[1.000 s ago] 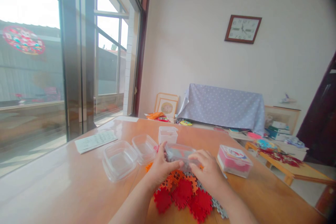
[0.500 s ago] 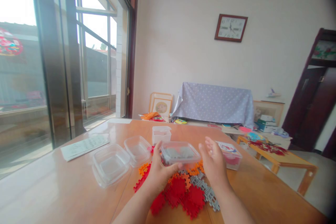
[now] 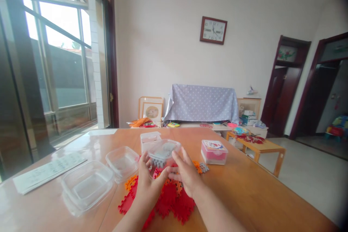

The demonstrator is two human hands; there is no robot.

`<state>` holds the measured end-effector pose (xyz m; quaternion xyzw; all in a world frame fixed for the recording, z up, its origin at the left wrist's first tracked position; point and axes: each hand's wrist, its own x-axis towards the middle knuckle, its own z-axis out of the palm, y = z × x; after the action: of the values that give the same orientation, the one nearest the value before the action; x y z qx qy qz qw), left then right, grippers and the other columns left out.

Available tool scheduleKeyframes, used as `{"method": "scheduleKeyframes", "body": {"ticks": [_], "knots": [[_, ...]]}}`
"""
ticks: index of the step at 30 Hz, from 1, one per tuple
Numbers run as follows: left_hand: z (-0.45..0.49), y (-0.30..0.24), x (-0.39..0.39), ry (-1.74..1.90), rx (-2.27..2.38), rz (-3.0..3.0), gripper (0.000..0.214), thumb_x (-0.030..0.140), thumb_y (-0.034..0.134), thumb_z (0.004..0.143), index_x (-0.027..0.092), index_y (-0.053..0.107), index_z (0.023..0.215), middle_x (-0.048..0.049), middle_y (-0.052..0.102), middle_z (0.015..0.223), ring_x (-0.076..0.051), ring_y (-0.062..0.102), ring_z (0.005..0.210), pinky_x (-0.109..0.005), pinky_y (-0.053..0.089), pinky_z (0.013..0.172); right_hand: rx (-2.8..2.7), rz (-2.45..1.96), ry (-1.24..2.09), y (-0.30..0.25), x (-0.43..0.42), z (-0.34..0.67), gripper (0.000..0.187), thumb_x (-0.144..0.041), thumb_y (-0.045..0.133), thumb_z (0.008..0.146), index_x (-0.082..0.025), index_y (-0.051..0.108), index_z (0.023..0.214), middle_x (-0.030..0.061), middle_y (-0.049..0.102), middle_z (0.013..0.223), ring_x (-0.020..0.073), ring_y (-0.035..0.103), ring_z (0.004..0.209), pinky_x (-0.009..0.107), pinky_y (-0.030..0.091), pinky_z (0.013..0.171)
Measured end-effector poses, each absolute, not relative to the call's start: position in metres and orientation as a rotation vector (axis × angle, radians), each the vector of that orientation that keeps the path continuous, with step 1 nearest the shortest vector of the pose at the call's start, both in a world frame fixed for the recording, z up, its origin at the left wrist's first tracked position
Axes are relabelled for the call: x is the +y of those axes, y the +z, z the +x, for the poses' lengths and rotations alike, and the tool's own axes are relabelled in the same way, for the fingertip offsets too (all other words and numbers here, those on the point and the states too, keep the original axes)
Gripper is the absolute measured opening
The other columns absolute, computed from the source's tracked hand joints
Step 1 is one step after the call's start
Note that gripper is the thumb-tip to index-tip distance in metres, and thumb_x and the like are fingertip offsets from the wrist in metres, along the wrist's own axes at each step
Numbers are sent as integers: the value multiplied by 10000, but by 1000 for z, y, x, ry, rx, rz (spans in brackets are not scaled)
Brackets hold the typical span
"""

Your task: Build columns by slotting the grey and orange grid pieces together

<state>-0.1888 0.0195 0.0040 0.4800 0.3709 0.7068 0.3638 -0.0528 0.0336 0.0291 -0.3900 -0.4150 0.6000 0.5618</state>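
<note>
A clear lidded plastic container (image 3: 164, 149) with grey pieces inside is held above the table between both hands. My left hand (image 3: 149, 174) grips its left side and near edge, thumb in front. My right hand (image 3: 187, 174) closes on its right side, with the fingers curled at the near corner. Below lies a pile of red interlocking plastic pieces (image 3: 167, 199), with orange pieces (image 3: 131, 183) at the left and a grey piece (image 3: 203, 168) at the right. The hands and forearms hide part of the pile.
Two clear plastic containers, a larger one (image 3: 88, 185) and a smaller one (image 3: 122, 161), stand left on the wooden table (image 3: 244, 192). Beside them lies a stack of papers (image 3: 49, 172). A white translucent box (image 3: 145, 137) stands behind the hands; a pink box (image 3: 214, 156) is right.
My right hand has moved in from beside the container and now grips its right side. The camera view has turned to the right.
</note>
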Motion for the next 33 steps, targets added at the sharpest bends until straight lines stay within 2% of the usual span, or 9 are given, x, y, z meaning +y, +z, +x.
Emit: {"method": "scheduleKeyframes", "body": {"ticks": [5,9,12,17,19,22,24,28,33], "knots": [[-185,9,12,1655,870,1145,559,402,725,824,245,505,1314,-115,550,1398,-297,489,1364,-468,440,1110,-864,-937,1459,27,53,-32,478,-462,624,863,-295,528,1301,0,698,819,156,694,663,301,585,626],[-190,8,18,1640,773,909,323,453,637,880,223,622,1106,-68,639,1268,-251,601,1222,-446,518,1031,-852,-970,1487,31,58,-21,357,-459,578,845,-205,622,1092,34,716,835,141,658,612,247,540,535],[-193,9,21,1554,719,748,374,533,595,900,218,656,1092,-76,676,1243,-248,640,1173,-438,543,1004,-945,-862,1525,33,53,-23,370,-457,563,840,-206,637,1101,23,719,810,126,613,570,204,474,484],[-194,20,10,1305,526,613,559,603,578,902,234,616,1320,-121,676,1307,-314,671,1154,-495,558,982,-1184,-776,1494,34,42,-34,356,-387,548,844,-208,691,1116,-2,708,757,115,538,545,180,320,430],[-195,23,6,1273,464,567,622,635,584,892,240,582,1372,-131,658,1342,-339,671,1158,-517,564,969,-1263,-810,1369,35,39,-37,312,-354,544,863,-201,728,1064,-9,702,750,125,563,608,189,355,480],[-195,24,3,1240,409,513,641,625,592,899,234,550,1405,-139,634,1381,-345,657,1189,-507,566,976,-1352,-804,1226,35,38,-39,292,-380,545,912,-201,755,1006,1,729,832,166,637,776,243,480,683],[-195,22,3,1224,400,503,609,577,600,917,227,543,1412,-141,626,1393,-330,661,1185,-484,571,975,-1398,-813,1166,31,40,-40,347,-446,531,946,-202,747,1066,26,750,936,202,664,858,306,510,806],[-193,19,4,1236,398,510,573,557,585,937,224,553,1402,-144,615,1405,-314,669,1165,-458,590,945,-1429,-1032,794,22,44,-40,484,-526,530,962,-198,648,1297,110,704,1216,260,660,1051,390,500,944],[-195,13,10,1336,431,470,590,602,585,918,218,584,1366,-141,647,1347,-289,684,1119,-422,599,918,-1680,-979,220,30,27,-42,327,-430,503,999,-245,689,1194,93,696,1187,262,607,1140,399,467,989]]}}
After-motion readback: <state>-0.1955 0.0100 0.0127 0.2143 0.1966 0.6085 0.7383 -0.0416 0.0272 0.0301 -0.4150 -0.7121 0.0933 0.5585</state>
